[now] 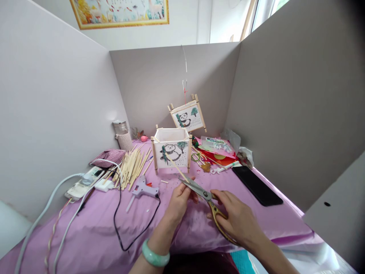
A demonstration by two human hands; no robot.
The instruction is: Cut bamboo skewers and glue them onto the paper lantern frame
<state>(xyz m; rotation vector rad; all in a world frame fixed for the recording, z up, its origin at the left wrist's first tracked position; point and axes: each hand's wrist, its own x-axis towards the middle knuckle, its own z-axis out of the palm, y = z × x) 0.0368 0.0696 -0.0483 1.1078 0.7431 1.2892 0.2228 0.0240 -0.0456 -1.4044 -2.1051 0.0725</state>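
Note:
A thin wooden stick (177,167) is pinched in my left hand (181,198), its far end pointing up in front of the panda lantern box (172,152). My right hand (235,217) is closed around the gold handles of the scissors (203,193). The scissor blades lie across the stick close to my left fingertips. The box stands upright on the cloth, with white panels, stick corner posts and a drawn panda and tree. A second panda lantern (188,117) hangs tilted from a wire behind it.
On the left are a pile of sticks (132,165), a glue gun (142,189) with a black cable, and a power strip (85,184). A black phone (256,185) and craft supplies (218,146) lie right. Grey panels enclose the purple-covered table (99,228).

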